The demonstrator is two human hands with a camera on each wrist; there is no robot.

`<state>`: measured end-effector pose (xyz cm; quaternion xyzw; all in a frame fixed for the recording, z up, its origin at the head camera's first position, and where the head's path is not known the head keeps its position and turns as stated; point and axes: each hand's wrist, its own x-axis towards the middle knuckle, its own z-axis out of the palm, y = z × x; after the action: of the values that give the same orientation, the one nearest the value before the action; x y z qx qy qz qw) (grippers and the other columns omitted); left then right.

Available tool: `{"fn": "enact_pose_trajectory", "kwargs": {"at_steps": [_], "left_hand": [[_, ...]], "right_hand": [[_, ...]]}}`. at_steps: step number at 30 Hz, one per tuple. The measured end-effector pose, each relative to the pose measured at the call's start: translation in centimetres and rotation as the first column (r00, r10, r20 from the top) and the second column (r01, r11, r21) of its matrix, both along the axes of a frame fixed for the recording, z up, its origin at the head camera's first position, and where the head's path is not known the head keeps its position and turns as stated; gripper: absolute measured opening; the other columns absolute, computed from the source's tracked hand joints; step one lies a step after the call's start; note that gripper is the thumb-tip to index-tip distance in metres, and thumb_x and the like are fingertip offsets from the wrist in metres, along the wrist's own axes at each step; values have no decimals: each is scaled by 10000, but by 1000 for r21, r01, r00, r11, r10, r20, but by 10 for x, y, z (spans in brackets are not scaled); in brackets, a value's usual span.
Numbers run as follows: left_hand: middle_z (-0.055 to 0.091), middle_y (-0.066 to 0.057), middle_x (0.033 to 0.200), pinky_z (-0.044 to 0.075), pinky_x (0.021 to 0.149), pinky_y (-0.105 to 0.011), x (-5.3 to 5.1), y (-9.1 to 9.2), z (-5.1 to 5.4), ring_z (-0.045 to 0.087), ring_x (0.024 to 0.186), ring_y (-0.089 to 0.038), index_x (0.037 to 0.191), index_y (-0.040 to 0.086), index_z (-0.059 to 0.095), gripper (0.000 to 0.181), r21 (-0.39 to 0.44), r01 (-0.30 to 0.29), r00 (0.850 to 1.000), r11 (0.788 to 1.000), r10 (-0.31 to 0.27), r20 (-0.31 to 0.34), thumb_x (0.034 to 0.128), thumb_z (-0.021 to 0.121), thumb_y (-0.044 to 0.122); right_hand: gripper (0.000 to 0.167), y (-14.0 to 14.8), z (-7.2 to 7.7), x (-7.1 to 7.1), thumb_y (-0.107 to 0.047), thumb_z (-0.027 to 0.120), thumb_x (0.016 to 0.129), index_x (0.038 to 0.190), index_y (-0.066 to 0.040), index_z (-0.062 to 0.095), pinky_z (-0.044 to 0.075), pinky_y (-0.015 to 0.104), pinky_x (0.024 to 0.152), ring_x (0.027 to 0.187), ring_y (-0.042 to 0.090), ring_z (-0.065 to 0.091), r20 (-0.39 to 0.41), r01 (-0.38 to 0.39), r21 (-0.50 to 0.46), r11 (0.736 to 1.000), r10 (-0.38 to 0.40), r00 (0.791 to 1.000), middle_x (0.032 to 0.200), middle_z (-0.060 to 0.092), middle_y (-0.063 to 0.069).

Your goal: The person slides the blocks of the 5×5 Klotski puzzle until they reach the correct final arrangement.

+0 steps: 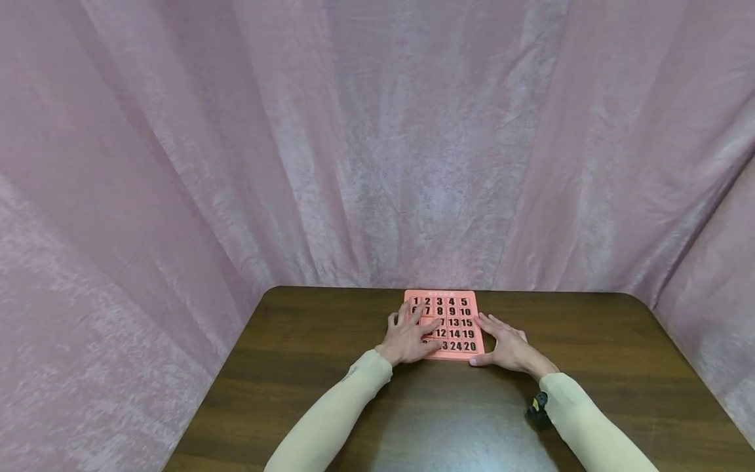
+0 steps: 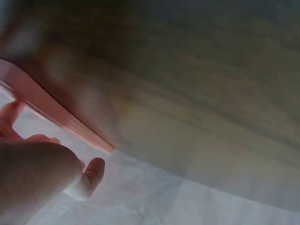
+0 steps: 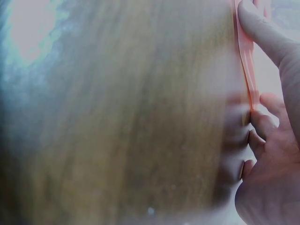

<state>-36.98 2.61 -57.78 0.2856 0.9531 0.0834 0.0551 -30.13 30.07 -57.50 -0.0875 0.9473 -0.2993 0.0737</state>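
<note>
A pink sliding number puzzle [image 1: 450,357] lies flat against the far side of the table, with black numbers on its square tiles. My left hand [image 1: 406,335] spreads over its left part, fingers apart on or just above the tiles, hiding several numbers in the lower left. The top two rows read in order from 1 to 10, with the 6 partly covered. My right hand [image 1: 512,349] rests at the puzzle's right side, thumb by the near right corner and fingers along the right edge. In the right wrist view, the thumb touches the pink edge [image 3: 247,61].
The puzzle lies on a dark brown wooden table [image 1: 318,328] with rounded far corners. Pink velvety curtains [image 1: 413,144] hang right behind the far edge and along the sides. A black device [image 1: 538,408] is worn at the right wrist.
</note>
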Motion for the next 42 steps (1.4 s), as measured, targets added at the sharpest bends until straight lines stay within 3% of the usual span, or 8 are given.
{"fn": "enact_pose_trajectory", "kwargs": {"at_steps": [7,14,19,25,32,42], "left_hand": [[155,-44,1863,215,1282,-716,1,-1,3,82,1723,-410,1618,347,540,660,39,5,1000,999,-5,-17,1071,463,707],[226,-148,1834,245,1243,-729,4,3,6,116,1697,-472,1613,289,562,621,85,26,999,996,-23,-34,1078,512,600],[196,-117,1847,245,1276,-703,5,12,6,130,1704,-458,1639,375,505,614,42,54,998,998,-52,-39,1085,484,640],[154,-78,1861,238,1280,-734,7,14,2,125,1711,-456,1649,431,465,620,-18,35,999,999,-34,10,1080,457,678],[274,-96,1823,270,1267,-726,6,10,6,197,1690,-453,1619,421,523,570,-61,45,996,997,-49,-70,1093,475,636],[269,-98,1828,292,1251,-708,-1,-9,2,178,1692,-436,1592,396,570,562,-34,32,995,999,-35,-99,1088,475,626]], "right_hand": [[1159,4,2,-1,-521,932,815,1706,-63,351,218,786,1172,1657,518,243,-15,6,0,1000,-6,1000,1787,285,244],[1173,5,-1,-4,-562,918,811,1704,-56,350,235,784,1159,1642,535,250,-27,-9,-1,1000,8,1000,1781,288,254],[1158,3,-2,-2,-539,924,814,1701,-56,358,230,789,1172,1649,525,254,-22,-1,-7,1000,1,1000,1783,295,245],[1158,1,-6,-1,-534,926,816,1704,-61,354,249,778,1162,1651,519,257,-19,-8,6,1000,8,1000,1785,294,241],[1162,3,-8,-4,-550,916,822,1709,-65,343,220,779,1171,1651,534,238,-12,-2,-3,1000,2,1000,1790,275,248],[1155,0,-4,-2,-516,933,814,1708,-71,353,230,773,1180,1652,524,252,-11,1,2,1000,-1,1000,1791,290,229]]}}
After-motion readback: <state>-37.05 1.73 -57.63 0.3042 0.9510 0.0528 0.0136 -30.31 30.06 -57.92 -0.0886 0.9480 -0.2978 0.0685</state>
